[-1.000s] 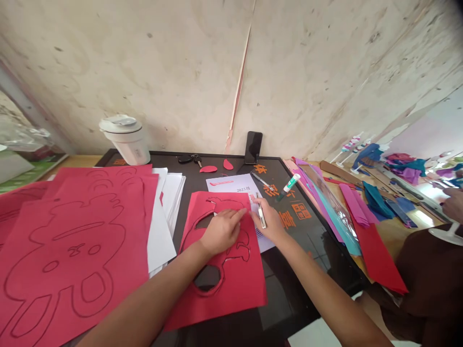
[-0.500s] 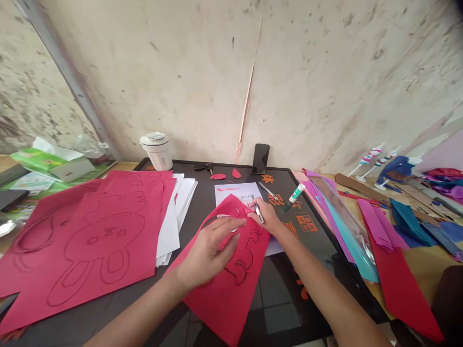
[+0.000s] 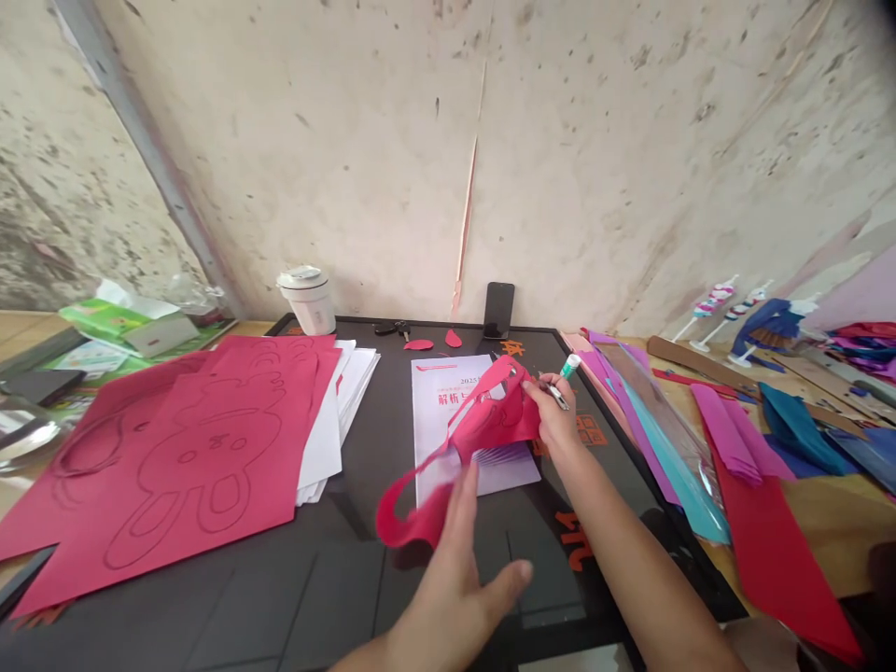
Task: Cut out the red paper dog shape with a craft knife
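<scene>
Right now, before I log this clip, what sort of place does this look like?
Most likely a paper-craft workroom. A cut red paper sheet is in hand, red sheets with a rabbit outline lie on the desk, and coloured paper strips lie near small dressed figures on stands.

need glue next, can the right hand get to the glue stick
Probably yes: the glue stick sits just past the right hand, nothing between, but that hand holds a craft knife and red paper.

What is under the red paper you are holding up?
A white booklet lies under the red paper on the black table. Red letters show; the covered part cannot be seen.
</scene>
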{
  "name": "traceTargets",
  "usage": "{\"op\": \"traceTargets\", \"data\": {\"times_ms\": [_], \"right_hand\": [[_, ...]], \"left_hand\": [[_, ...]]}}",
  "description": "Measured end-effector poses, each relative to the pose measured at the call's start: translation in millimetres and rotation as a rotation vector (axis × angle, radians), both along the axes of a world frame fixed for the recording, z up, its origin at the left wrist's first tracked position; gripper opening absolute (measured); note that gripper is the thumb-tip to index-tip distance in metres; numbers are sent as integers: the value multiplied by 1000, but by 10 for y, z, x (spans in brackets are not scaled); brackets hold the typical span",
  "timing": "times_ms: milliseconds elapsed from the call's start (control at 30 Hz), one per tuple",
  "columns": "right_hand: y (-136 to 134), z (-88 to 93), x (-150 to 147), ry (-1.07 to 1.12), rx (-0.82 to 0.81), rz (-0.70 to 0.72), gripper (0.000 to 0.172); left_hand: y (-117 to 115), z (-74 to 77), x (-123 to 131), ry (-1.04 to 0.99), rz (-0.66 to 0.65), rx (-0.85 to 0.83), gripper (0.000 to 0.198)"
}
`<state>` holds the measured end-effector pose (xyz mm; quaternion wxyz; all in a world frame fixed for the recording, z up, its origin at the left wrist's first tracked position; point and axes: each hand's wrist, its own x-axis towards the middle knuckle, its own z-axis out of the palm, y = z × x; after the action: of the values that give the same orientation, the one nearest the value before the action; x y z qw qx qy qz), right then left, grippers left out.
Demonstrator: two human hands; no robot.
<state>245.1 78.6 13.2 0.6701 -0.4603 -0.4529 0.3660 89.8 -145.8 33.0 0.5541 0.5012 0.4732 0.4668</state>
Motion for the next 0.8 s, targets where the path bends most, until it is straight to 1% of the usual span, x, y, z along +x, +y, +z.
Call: {"op": "traceTargets", "data": {"times_ms": [67, 100, 133, 167, 200, 233, 267, 300, 367, 400, 433, 467, 533, 567, 633, 700, 800], "right_hand": [[-1, 36, 40, 43, -3, 1, 42], [-2, 33, 46, 61, -8, 5, 41], [-3, 16, 42, 78, -15, 11, 41], [-3, -11, 28, 95, -26, 19, 42], [-1, -45, 6, 111, -41, 27, 43], [1, -82, -22, 127, -57, 37, 44], [3, -118, -53, 144, -74, 48, 45], [4, -149, -85, 160, -91, 58, 46], [-4, -191, -145, 189, -120, 76, 48], [-16, -204, -169, 203, -131, 82, 49], [-37, -213, -189, 215, -139, 86, 49], [-65, -219, -204, 227, -146, 89, 50], [-138, -230, -220, 246, -154, 94, 51], [-177, -234, -222, 253, -155, 97, 51], [-242, -236, -217, 256, -151, 114, 52], [-274, -232, -207, 246, -152, 154, 51], [-261, -236, -199, 221, -142, 229, 53]], "left_hand": [[12, 65, -222, 405, 150, 378, 73], [17, 96, -349, 552, 251, 522, 64], [23, 128, -473, 637, 322, 638, 58], [27, 160, -583, 650, 383, 702, 52], [31, 190, -667, 602, 457, 681, 45], [34, 214, -718, 483, 512, 600, 39], [39, 230, -729, 309, 514, 434, 33], [50, 236, -702, 101, 479, 220, 26], [115, 215, -561, -306, 309, -237, 21], [176, 191, -470, -465, 274, -389, 16], [257, 164, -384, -576, 273, -474, 12], [356, 134, -314, -658, 298, -496, 12], [586, 80, -245, -747, 383, -438, 11], [700, 55, -248, -765, 405, -402, 8], [889, 9, -309, -779, 433, -351, 11], [1001, -39, -399, -785, 427, -307, 16], [1034, -122, -506, -799, 372, -233, 24]]}}
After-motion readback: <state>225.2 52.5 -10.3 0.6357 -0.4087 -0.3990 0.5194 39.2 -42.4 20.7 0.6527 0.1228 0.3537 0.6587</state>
